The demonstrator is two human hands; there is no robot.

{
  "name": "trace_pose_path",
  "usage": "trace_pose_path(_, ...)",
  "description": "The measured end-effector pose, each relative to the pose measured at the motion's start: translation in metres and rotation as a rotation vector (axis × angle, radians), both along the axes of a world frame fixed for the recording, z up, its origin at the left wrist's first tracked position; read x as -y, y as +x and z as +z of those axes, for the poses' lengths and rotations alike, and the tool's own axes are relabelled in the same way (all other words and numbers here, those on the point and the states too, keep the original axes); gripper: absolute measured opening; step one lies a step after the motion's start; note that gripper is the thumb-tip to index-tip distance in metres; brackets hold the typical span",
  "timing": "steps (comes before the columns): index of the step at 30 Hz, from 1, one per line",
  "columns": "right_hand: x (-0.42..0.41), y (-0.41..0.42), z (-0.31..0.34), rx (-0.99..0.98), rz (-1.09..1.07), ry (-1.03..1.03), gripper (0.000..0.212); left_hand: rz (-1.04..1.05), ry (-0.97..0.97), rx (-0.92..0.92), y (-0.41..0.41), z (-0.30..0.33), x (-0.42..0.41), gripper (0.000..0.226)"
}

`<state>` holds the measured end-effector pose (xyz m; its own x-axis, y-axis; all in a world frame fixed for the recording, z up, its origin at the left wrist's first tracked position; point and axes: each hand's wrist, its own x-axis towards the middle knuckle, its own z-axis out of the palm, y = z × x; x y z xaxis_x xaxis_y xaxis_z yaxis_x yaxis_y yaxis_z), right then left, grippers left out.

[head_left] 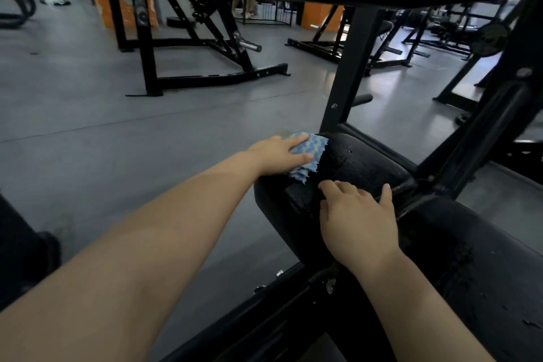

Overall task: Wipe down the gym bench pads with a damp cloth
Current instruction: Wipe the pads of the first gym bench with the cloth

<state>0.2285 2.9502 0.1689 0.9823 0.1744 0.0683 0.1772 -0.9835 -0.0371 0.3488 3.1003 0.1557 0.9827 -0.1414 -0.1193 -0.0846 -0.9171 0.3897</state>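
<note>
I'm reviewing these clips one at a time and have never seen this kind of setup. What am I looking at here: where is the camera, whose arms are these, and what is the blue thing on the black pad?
There is no robot. The single picture comes from a wide-angle camera worn on a person's head, looking forward and down, so the two bare arms are the wearer's own. The place is a gym with a grey floor and black steel machine frames. In front is a black padded bench seat with a cracked, worn surface, bolted to a black frame. The left hand presses a folded blue-and-white wavy-striped cloth flat onto the far left edge of that pad, fingers fairly straight. The right hand rests on the near part of the same pad, fingers spread, holding nothing. A second black pad lies nearer, at lower right.
</note>
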Motion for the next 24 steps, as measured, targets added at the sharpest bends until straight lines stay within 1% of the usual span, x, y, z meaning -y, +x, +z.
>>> trace_pose_path(4,-0.001,-0.002,0.000,-0.010,-0.001,-0.009,0.039,0.097,-0.123,0.022,-0.008,-0.009,-0.003,0.061)
trace_pose_path(8,-0.001,-0.007,0.000,0.001,0.002,-0.004,0.040,0.241,-0.289,0.051,-0.038,-0.015,0.000,0.055)
trace_pose_path(10,-0.002,-0.010,0.001,0.012,0.005,-0.012,0.039,0.328,-0.403,0.103,-0.056,-0.022,0.008,0.053)
trace_pose_path(13,-0.003,-0.017,0.002,0.019,0.006,-0.038,0.040,0.427,-0.636,0.218,-0.085,-0.041,0.029,0.054)
trace_pose_path(15,-0.002,-0.023,0.001,0.026,0.009,-0.048,0.041,0.441,-0.759,0.250,-0.108,-0.054,0.050,0.058)
trace_pose_path(17,-0.001,-0.028,0.000,0.042,0.010,-0.041,0.043,0.426,-0.841,0.249,-0.130,-0.062,0.067,0.063)
trace_pose_path(20,0.002,-0.037,-0.003,0.070,0.018,0.036,0.054,0.418,-0.846,0.189,-0.132,-0.062,0.069,0.068)
trace_pose_path(22,0.003,-0.041,-0.003,0.070,0.075,0.073,0.063,0.444,-0.816,0.150,-0.120,-0.055,0.061,0.068)
trace_pose_path(24,0.003,-0.043,-0.004,0.038,0.168,0.010,0.072,0.488,-0.786,0.122,-0.109,-0.046,0.056,0.064)
